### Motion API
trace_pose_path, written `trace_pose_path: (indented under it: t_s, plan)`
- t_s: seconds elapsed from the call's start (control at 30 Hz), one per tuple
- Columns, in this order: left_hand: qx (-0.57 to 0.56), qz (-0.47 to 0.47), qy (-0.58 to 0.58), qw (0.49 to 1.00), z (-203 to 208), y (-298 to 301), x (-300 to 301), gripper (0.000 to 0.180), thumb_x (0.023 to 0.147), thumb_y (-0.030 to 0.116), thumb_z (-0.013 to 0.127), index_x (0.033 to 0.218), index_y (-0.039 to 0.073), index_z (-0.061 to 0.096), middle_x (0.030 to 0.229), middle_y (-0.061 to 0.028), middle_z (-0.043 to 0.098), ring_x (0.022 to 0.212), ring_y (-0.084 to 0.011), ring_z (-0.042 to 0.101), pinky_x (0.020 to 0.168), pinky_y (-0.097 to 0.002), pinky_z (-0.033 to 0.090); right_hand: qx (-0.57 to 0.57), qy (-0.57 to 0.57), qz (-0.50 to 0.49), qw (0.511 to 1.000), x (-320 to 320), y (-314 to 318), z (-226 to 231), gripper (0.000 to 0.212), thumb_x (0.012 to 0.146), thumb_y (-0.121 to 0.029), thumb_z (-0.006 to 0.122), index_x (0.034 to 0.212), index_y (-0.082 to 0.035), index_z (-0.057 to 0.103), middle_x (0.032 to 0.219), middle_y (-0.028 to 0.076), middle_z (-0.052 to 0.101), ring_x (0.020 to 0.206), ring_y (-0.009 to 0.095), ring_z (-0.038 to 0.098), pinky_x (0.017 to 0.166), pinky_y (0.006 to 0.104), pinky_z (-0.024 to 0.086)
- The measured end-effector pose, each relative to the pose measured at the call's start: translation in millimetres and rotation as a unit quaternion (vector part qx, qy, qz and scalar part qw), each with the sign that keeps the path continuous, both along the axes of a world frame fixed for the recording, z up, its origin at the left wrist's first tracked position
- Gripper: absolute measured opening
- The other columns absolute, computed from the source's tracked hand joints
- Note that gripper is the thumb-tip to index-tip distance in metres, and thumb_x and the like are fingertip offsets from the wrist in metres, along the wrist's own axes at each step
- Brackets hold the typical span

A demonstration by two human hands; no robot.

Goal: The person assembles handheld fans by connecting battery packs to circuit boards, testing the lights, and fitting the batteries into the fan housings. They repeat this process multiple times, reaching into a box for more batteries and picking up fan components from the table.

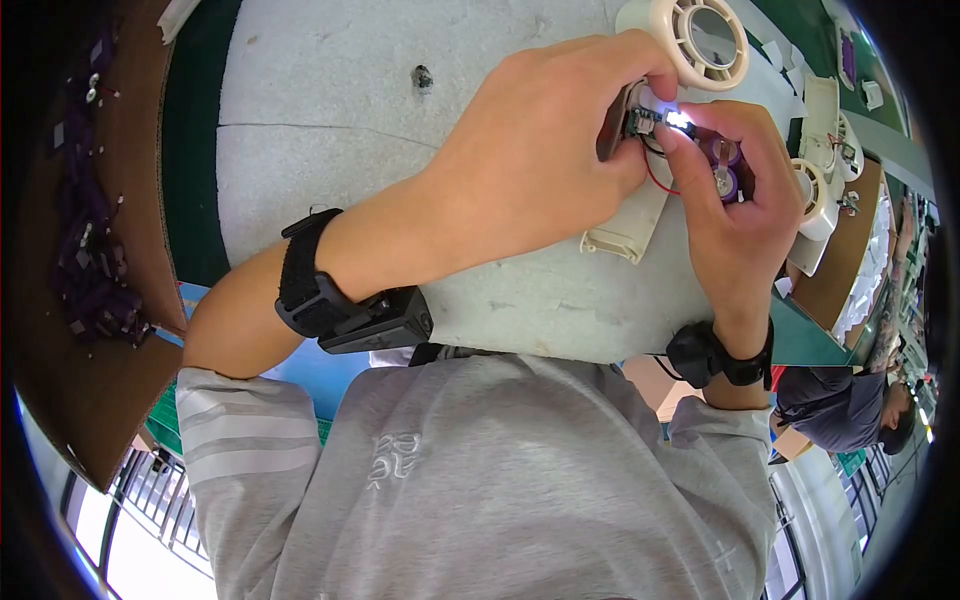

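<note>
My left hand [560, 130] reaches across from the left, its fingers closed round a small green circuit board [643, 122]. Thumb and forefinger of my right hand [745, 205] pinch beside a bright white light [680, 120] at the board's right end. Purple battery cells [724, 183] sit within the right hand's curled fingers. A red wire [657, 183] and a black one loop below the board. Just above my left fingertips lies a cream fan head [707, 45] with a round grille. Partly under my hands is a cream handle shell [632, 225].
The white foam work surface [330, 80] has a crack and a dark pit. A cardboard box [130, 240] of purple battery packs stands left. More cream fan parts [822, 195] and another box [850, 275] are at right. A person [835, 405] is beyond, lower right.
</note>
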State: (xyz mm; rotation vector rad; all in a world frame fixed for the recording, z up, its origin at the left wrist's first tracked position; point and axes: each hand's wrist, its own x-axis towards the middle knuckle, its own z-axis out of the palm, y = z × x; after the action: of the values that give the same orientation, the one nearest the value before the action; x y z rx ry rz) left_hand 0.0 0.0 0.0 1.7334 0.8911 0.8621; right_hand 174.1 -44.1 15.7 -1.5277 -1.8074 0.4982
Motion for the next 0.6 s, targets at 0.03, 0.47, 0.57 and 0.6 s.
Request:
trace_pose_path:
  t_s: [0.03, 0.47, 0.57, 0.6]
  plan:
    - [0.012, 0.007, -0.006, 1.0, -1.3, -0.2, 0.8, 0.026, 0.072, 0.002, 0.063, 0.097, 0.002, 0.058, 0.083, -0.017, 0.063, 0.069, -0.032, 0.063, 0.061, -0.0405, 0.048, 0.0, -0.006, -0.004, 1.0, -0.5, -0.1, 0.3, 0.018, 0.078, -0.003, 0.074, 0.094, -0.003, 0.066, 0.084, 0.004, 0.06, 0.065, 0.011, 0.054, 0.058, 0.0226, 0.043]
    - [0.043, 0.018, -0.003, 0.999, -4.6, -0.8, 1.7, 0.027, 0.07, 0.002, 0.063, 0.097, 0.003, 0.057, 0.082, -0.0168, 0.063, 0.07, -0.0345, 0.062, 0.062, -0.0412, 0.048, 0.007, -0.014, -0.019, 1.0, -4.7, -1.2, -0.9, 0.018, 0.079, -0.003, 0.073, 0.096, -0.003, 0.065, 0.084, 0.004, 0.06, 0.064, 0.01, 0.053, 0.057, 0.0236, 0.042]
    - [0.048, 0.018, -0.003, 0.999, -5.2, -0.3, 1.6, 0.028, 0.07, 0.002, 0.063, 0.098, 0.003, 0.057, 0.082, -0.0168, 0.063, 0.071, -0.0345, 0.063, 0.062, -0.0413, 0.049, 0.007, -0.016, -0.023, 1.0, -6.1, -1.1, -0.9, 0.018, 0.079, -0.003, 0.073, 0.096, -0.003, 0.065, 0.084, 0.004, 0.06, 0.064, 0.01, 0.052, 0.057, 0.0238, 0.042]
    - [0.051, 0.018, -0.005, 0.999, -5.6, -0.4, 1.6, 0.028, 0.071, 0.002, 0.063, 0.098, 0.003, 0.057, 0.082, -0.0167, 0.063, 0.071, -0.0345, 0.063, 0.062, -0.0414, 0.049, 0.002, -0.013, -0.027, 1.0, -6.6, -1.5, -0.9, 0.018, 0.079, -0.003, 0.073, 0.095, -0.003, 0.065, 0.083, 0.004, 0.06, 0.064, 0.01, 0.052, 0.057, 0.0238, 0.042]
